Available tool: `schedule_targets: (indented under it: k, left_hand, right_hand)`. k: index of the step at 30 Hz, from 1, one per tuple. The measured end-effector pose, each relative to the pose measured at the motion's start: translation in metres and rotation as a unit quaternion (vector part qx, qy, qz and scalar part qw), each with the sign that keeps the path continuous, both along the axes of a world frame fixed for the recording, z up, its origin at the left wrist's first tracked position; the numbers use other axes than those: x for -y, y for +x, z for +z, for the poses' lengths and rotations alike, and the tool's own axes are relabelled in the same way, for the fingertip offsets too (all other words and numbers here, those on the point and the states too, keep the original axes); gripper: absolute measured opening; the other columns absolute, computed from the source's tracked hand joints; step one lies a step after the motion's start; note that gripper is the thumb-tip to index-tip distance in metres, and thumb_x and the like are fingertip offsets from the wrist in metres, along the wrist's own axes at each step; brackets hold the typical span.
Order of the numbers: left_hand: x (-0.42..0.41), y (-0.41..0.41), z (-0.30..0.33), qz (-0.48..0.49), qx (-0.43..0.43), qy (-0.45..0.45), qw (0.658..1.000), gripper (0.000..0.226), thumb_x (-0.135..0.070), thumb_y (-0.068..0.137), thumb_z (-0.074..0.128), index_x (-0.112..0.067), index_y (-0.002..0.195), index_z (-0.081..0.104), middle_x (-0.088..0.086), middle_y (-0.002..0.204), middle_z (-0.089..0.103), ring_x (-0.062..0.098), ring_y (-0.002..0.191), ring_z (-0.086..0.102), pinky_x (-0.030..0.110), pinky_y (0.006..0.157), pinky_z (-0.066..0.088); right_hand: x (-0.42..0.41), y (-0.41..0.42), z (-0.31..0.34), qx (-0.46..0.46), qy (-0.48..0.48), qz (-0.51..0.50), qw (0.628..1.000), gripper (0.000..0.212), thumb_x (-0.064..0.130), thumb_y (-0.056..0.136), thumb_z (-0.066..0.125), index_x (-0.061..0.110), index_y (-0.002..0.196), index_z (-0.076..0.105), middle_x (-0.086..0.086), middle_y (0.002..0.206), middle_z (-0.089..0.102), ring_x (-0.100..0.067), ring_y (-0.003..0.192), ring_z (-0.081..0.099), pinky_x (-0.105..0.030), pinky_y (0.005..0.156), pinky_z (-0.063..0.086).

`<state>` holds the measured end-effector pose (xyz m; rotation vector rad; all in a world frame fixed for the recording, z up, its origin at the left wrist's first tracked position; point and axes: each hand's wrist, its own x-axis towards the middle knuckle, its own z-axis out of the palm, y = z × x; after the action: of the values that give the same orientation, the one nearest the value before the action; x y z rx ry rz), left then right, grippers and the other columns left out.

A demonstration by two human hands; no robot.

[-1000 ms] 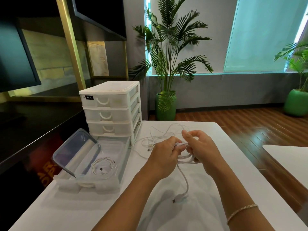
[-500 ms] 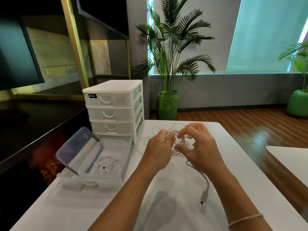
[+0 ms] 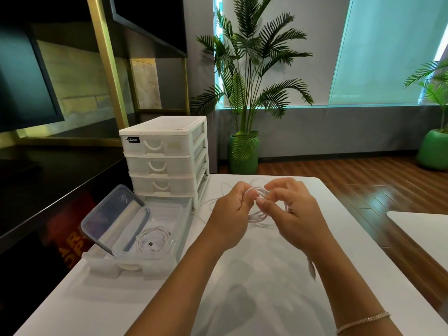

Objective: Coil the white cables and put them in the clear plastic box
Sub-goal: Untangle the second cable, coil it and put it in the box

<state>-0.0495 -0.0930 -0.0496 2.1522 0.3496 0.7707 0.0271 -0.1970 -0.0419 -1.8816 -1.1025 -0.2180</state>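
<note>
Above the middle of the white table, a white cable [image 3: 259, 217] is wound into small loops between both hands. My left hand [image 3: 230, 214] grips the coil on its left side. My right hand [image 3: 294, 214] pinches the loops from the right with thumb and fingers. The cable's free end [image 3: 311, 267] hangs blurred below my right wrist. At the left stands the clear plastic box [image 3: 179, 212], with its lid [image 3: 114, 214] propped up. One coiled white cable [image 3: 154, 241] lies inside it. More loose white cable [image 3: 224, 187] trails on the table behind my hands.
A white three-drawer unit [image 3: 167, 156] stands right behind the box. The table [image 3: 242, 299] ends at the right, with wooden floor and a second white table [image 3: 421, 229] beyond. A dark counter runs along the left. Potted palms stand by the far wall.
The hanging tail has shortened as more cable was wound into the coil; its free end swung from below centre to the right, under my right wrist. Both hands rose slightly.
</note>
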Motion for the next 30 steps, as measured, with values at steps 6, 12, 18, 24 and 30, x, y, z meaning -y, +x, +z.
schedule_targets:
  k: [6, 12, 18, 24, 30]
  left_hand:
    - [-0.002, -0.001, -0.003, -0.052, 0.026, 0.092, 0.994, 0.032, -0.029, 0.097, 0.034, -0.019, 0.122, 0.051, -0.005, 0.112, 0.059, 0.005, 0.093, 0.052, -0.004, 0.074, 0.037]
    - [-0.010, -0.001, -0.006, -0.044, 0.013, 0.147, 0.988, 0.029, -0.020, 0.098, 0.037, -0.019, 0.122, 0.054, 0.002, 0.118, 0.061, 0.006, 0.098, 0.052, 0.000, 0.080, 0.035]
    - [-0.015, 0.000, -0.010, -0.010, -0.009, 0.237, 0.971, 0.029, -0.017, 0.096, 0.043, -0.024, 0.122, 0.055, 0.008, 0.099, 0.063, 0.021, 0.089, 0.057, 0.034, 0.081, 0.053]
    - [-0.017, -0.001, -0.010, 0.005, 0.008, 0.272, 0.962, 0.035, -0.012, 0.093, 0.049, -0.024, 0.125, 0.055, 0.011, 0.096, 0.062, 0.025, 0.088, 0.059, 0.039, 0.079, 0.055]
    - [-0.016, -0.003, -0.010, 0.036, 0.023, 0.319, 0.947, 0.028, -0.015, 0.089, 0.050, -0.018, 0.114, 0.064, 0.011, 0.080, 0.063, 0.020, 0.067, 0.052, 0.025, 0.059, 0.044]
  right_hand:
    - [0.005, 0.000, 0.002, 0.014, 0.056, -0.045, 0.997, 0.028, 0.031, 0.082, 0.064, 0.020, 0.059, 0.054, 0.017, 0.066, 0.047, -0.004, 0.074, 0.044, -0.014, 0.066, 0.030]
    - [0.008, -0.006, 0.010, -0.039, 0.083, -0.017, 0.996, 0.040, 0.050, 0.074, 0.050, 0.015, 0.055, 0.055, -0.005, 0.056, 0.060, -0.018, 0.058, 0.054, -0.022, 0.055, 0.041]
    - [0.009, -0.002, 0.011, -0.065, 0.000, -0.027, 0.997, 0.034, 0.040, 0.085, 0.054, 0.023, 0.056, 0.051, -0.004, 0.060, 0.061, -0.022, 0.062, 0.060, -0.030, 0.062, 0.049]
    - [0.016, 0.001, 0.019, -0.107, -0.077, 0.012, 0.991, 0.030, 0.041, 0.085, 0.053, 0.020, 0.065, 0.058, 0.006, 0.053, 0.063, -0.007, 0.056, 0.060, -0.022, 0.062, 0.045]
    - [0.024, -0.001, 0.024, -0.002, -0.174, -0.026, 0.984, 0.026, 0.044, 0.087, 0.052, 0.031, 0.064, 0.051, 0.005, 0.079, 0.069, -0.014, 0.081, 0.062, -0.035, 0.083, 0.047]
